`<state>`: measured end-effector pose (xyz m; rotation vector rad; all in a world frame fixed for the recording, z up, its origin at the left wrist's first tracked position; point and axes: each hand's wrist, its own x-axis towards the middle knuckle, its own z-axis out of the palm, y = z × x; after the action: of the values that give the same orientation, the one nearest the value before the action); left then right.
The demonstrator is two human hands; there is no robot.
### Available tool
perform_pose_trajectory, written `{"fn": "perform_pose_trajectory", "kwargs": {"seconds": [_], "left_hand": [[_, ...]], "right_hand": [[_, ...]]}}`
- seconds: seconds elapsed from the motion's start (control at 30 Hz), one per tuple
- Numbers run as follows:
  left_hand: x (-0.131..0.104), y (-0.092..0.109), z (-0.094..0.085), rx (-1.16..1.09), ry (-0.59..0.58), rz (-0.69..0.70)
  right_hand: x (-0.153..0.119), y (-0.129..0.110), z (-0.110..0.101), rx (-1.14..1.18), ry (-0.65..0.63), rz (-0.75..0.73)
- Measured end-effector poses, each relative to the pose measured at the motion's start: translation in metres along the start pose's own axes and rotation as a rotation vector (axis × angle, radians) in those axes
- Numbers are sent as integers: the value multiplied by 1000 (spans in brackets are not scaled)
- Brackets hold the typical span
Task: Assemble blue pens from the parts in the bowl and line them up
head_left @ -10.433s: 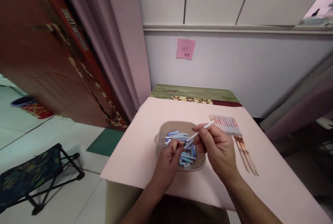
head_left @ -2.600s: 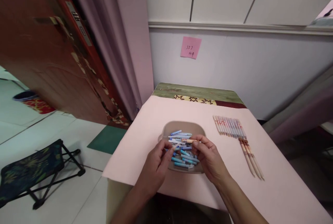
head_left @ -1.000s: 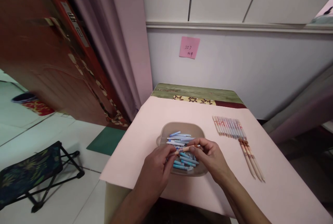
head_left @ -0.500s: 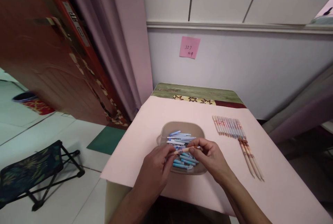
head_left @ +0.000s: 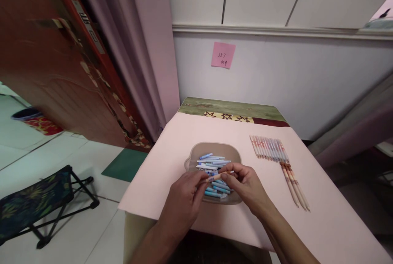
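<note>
A cream-coloured pen is held level between my two hands, above a greyish-beige plastic container. My left hand pinches its left end, and my right hand pinches the right end, where a brown part shows. Inside the container lie several blue and white pen pieces, partly hidden by my hands. To the right, a row of pale patterned pen pieces lies side by side on the table. Just below that row rest several cream pens with brown tops.
A pink-white sheet covers the table, with a green painted edge beyond it. A wall with a pink note stands behind. On the left are a red door, a purple curtain and a folding stool.
The view has shifted very slightly. Both hands keep their hold on the cream pen, and little else differs.
</note>
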<state>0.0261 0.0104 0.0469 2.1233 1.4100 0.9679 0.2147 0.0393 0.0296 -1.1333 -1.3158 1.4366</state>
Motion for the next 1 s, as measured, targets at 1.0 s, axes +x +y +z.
{"fn": "perform_pose_trajectory", "kwargs": {"seconds": [1.0], "left_hand": [[13, 17, 52, -1218, -104, -641]], "right_hand": [[11, 16, 3, 436, -121, 1]]}}
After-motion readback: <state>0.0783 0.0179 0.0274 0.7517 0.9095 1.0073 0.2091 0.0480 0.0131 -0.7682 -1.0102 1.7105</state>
